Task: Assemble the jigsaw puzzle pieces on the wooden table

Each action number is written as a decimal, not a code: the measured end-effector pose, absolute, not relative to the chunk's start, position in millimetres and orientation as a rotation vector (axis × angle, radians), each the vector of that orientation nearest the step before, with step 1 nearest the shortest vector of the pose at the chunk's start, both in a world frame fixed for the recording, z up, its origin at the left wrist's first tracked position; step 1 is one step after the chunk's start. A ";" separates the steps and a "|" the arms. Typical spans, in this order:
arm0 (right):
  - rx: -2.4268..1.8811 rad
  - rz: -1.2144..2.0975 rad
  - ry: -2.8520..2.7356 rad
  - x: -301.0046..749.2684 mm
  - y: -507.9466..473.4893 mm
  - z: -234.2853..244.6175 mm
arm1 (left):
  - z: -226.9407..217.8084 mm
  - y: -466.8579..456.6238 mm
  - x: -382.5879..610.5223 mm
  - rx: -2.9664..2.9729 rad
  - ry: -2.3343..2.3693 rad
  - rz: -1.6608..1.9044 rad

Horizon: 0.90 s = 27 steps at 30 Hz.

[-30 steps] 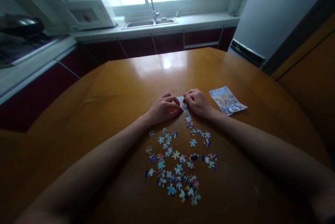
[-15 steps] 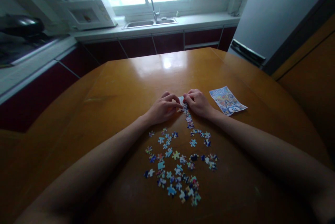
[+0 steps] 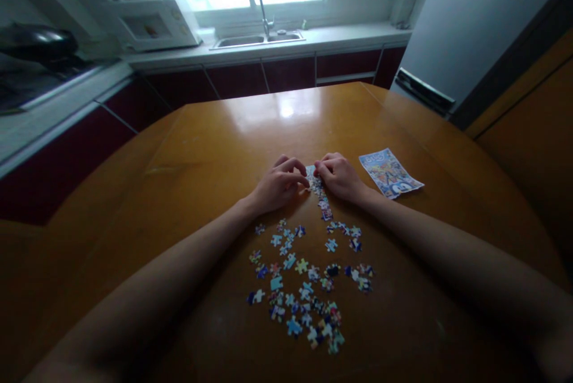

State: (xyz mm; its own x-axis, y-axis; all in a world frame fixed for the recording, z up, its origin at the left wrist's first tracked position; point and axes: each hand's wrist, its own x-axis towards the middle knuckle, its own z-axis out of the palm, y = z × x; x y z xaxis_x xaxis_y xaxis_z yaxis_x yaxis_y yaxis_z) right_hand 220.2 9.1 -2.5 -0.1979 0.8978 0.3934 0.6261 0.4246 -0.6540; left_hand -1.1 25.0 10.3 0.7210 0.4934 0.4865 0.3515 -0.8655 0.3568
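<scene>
Both my hands rest on a wooden table (image 3: pixel 215 150), curled around a short strip of joined puzzle pieces (image 3: pixel 320 195). My left hand (image 3: pixel 278 185) pinches the strip's top end from the left. From the right, my right hand (image 3: pixel 339 176) presses its fingertips on the same end. The strip runs from between the fingers down towards me. Several loose colourful puzzle pieces (image 3: pixel 304 287) lie scattered on the table between my forearms.
A printed picture sheet (image 3: pixel 388 172) lies flat just right of my right hand. Beyond the table run a counter with a sink and tap (image 3: pixel 262 25), a microwave (image 3: pixel 147 24) and a dark pan (image 3: pixel 38 43). A grey fridge (image 3: pixel 465 19) stands at the right.
My left fingers have curled slightly tighter on the strip's top end. The hands and pieces stay in the same place.
</scene>
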 end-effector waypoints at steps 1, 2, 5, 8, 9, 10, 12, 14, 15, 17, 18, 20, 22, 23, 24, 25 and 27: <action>-1.292 0.458 -1.924 220.3 9.0 -2.4 | 9.8 25.3 -1.2 2.692 0.666 0.846; -1.293 0.460 -1.925 220.4 8.9 -2.2 | 9.4 25.6 -1.2 2.699 0.663 0.830; -1.286 0.459 -1.929 220.6 8.8 -2.1 | 9.4 25.5 -0.4 2.722 0.650 0.811; -1.289 0.457 -1.931 220.6 9.0 -2.1 | 10.5 24.6 0.3 2.736 0.638 0.819; -1.293 0.456 -1.932 220.5 9.1 -2.1 | 10.7 24.3 0.4 2.736 0.641 0.823; -1.298 0.455 -1.933 220.4 9.1 -1.9 | 10.7 24.1 0.4 2.734 0.649 0.831; -1.306 0.453 -1.935 220.2 9.0 -1.5 | 10.2 24.2 0.0 2.722 0.667 0.850; -1.306 0.455 -1.937 220.0 8.7 -1.2 | 9.1 24.7 -0.5 2.711 0.681 0.863; -1.305 0.455 -1.937 220.0 8.6 -1.2 | 8.5 25.1 -0.7 2.710 0.679 0.861; -1.298 0.456 -1.935 220.0 8.4 -1.4 | 7.9 25.6 -0.7 2.716 0.669 0.846; -1.296 0.454 -1.934 220.1 8.4 -1.6 | 7.8 25.7 -0.5 2.719 0.665 0.839; -1.296 0.451 -1.936 220.4 8.8 -2.3 | 8.4 25.6 0.2 2.722 0.668 0.827; -1.302 0.451 -1.937 220.6 9.5 -3.1 | 9.1 25.3 0.9 2.717 0.674 0.823; -1.304 0.454 -1.938 220.7 9.9 -3.6 | 9.3 25.2 1.1 2.715 0.675 0.822; -1.305 0.455 -1.938 220.8 10.1 -3.9 | 9.3 25.2 1.2 2.716 0.673 0.818; -1.304 0.455 -1.938 220.8 10.3 -4.2 | 8.9 25.3 1.2 2.718 0.675 0.815; -1.302 0.450 -1.940 220.7 10.1 -4.3 | 7.4 26.2 0.7 2.715 0.706 0.850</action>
